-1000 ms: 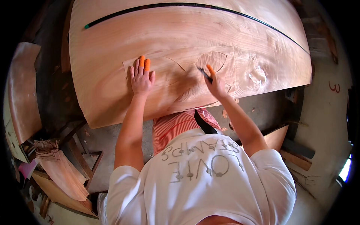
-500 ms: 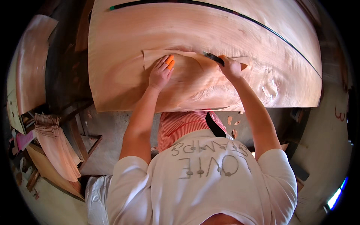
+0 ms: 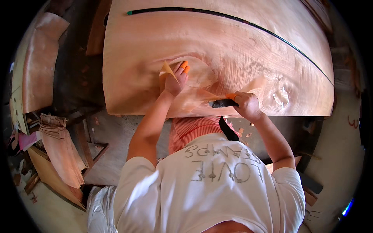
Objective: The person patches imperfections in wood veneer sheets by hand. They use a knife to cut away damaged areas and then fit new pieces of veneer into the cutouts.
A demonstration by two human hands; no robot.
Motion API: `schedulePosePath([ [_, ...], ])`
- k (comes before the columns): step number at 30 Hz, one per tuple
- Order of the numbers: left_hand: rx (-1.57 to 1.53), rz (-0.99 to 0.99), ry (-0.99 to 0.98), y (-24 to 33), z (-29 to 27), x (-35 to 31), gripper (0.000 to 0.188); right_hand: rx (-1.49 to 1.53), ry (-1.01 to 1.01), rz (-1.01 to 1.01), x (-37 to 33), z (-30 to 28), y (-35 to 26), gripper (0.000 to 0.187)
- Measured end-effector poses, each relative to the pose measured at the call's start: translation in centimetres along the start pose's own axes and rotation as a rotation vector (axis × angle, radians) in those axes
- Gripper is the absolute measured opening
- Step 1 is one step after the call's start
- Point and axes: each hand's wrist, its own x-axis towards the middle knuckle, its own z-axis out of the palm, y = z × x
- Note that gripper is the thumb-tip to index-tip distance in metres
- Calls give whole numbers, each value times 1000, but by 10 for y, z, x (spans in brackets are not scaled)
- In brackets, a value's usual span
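My left hand point(image 3: 177, 80), with orange covers on two fingertips, lies on a loose piece of thin wood veneer point(image 3: 200, 73). Its fingers are stretched out, and a corner of the piece curls up beside them. My right hand point(image 3: 248, 105) grips a black-handled knife point(image 3: 224, 103) close to the front edge of a large veneer sheet point(image 3: 143, 35). The knife points left, and an orange cover shows on a right finger. Around the knife the veneer is lifted and wrinkled, so where the blade touches is hard to make out.
A long thin black strip point(image 3: 217, 13) with a green end lies across the far part of the sheet. Bundled veneer strips point(image 3: 62, 149) hang at the left, near a metal frame. Another veneer sheet point(image 3: 40, 66) stands far left. Scraps lie on the floor.
My right hand has brought the knife toward me, from mid-sheet to near the front edge. The veneer's left corner has curled up by my left hand, and the loose piece has buckled.
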Motion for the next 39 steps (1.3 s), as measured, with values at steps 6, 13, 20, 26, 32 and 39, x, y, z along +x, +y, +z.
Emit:
schedulePosePath([
  [6, -269, -75, -298, 35, -78, -26, 34, 78, 15, 203, 8, -37, 28, 21],
  [13, -402, -16, 43, 72, -108, -18, 35, 164, 615, 427, 24, -89, 262, 28],
  [20, -235, 20, -263, 77, -26, -6, 58, -372, 751, 578, 64, -145, 269, 72],
  [26, -179, 104, -387, 83, 8, -12, 65, 47, 460, 604, -20, -32, 188, 37],
  [32, -152, 101, -361, 89, 15, -11, 71, 292, 252, 1064, -172, 14, 101, 28],
  [39, -23, 80, -485, 104, 18, -9, 72, 531, 982, 1115, -292, -41, 129, 17],
])
